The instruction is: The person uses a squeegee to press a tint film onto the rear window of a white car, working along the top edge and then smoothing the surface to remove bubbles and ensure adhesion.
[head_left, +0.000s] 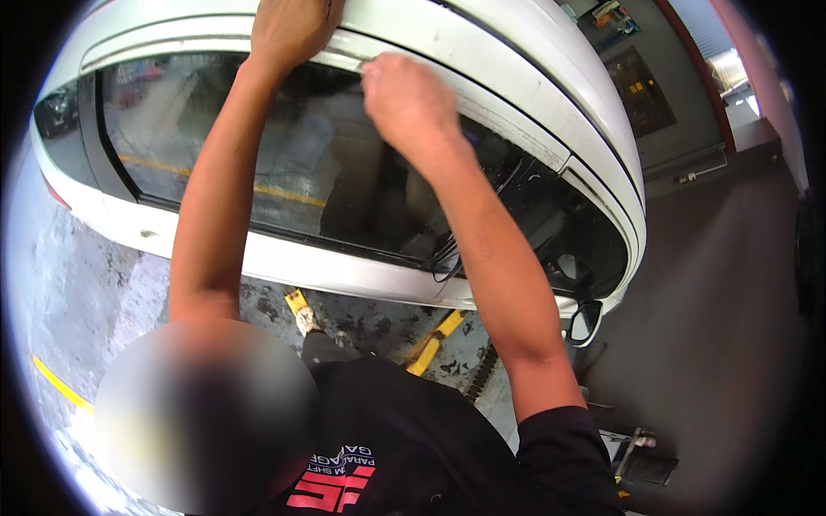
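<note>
A white car stands in front of me, its dark side windows facing me. My left hand reaches up to the roof edge above the window; its fingers are cut off by the top of the picture. Just right of it, my right hand is closed, with fingers curled at the pale trim strip along the top of the window. Whatever its fingers may hold is hidden. Below my right forearm, a thin black cable loops at the lower window edge.
The car's side mirror juts out at the right. Yellow metal bars lie low by the car on the stained grey floor. A dark wall rises at the right. A blurred round patch covers the lower left.
</note>
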`<state>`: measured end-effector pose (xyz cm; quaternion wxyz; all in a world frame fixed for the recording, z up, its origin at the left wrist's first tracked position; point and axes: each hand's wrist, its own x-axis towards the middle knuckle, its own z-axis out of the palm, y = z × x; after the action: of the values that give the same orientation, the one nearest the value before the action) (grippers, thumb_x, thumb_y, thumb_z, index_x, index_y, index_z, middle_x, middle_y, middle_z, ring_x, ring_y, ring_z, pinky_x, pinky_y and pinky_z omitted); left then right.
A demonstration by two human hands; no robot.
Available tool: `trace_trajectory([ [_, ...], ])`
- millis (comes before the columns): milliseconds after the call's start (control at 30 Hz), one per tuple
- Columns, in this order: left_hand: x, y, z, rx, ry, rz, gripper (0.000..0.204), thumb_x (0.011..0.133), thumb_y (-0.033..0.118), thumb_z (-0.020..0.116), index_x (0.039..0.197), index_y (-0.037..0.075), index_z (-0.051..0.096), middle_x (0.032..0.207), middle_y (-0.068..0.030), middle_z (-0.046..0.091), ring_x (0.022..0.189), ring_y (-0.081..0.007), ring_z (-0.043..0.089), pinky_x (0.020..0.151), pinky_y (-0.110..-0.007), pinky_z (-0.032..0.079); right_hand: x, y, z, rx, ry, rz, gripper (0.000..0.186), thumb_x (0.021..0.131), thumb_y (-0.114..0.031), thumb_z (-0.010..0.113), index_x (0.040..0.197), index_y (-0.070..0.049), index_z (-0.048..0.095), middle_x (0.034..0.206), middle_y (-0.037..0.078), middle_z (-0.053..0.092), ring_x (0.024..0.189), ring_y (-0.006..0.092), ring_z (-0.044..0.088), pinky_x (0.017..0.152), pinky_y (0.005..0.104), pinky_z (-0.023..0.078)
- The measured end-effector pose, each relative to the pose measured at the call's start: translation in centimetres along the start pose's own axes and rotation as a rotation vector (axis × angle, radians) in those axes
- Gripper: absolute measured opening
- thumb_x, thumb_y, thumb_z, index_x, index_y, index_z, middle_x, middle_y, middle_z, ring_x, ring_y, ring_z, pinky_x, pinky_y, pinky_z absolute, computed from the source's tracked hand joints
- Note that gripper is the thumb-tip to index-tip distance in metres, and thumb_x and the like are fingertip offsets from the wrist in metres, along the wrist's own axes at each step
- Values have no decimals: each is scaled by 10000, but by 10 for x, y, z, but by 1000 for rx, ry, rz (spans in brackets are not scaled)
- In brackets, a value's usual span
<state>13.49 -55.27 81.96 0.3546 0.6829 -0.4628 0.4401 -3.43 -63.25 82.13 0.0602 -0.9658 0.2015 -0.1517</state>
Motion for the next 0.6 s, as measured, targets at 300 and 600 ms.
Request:
trace_trajectory([
  [300,-4,-5,1,-44,31,17,192,950,119,581,1105,66,680,1138,-134,656,1104,-354,596,957,-455,448,-24,37,-27,69,-63,218,371,1058,-317,483,1022,-43,730,1010,240,729,981,440,691,877,551,539],
  [600,-7,-4,-4,-17,1,-4,178,946,116,582,1086,51,671,1137,-145,657,1119,-350,595,972,-453,443,-19,27,-17,36,17,113,403,1053,-342,493,912,-18,686,919,222,715,888,463,660,787,541,517],
])
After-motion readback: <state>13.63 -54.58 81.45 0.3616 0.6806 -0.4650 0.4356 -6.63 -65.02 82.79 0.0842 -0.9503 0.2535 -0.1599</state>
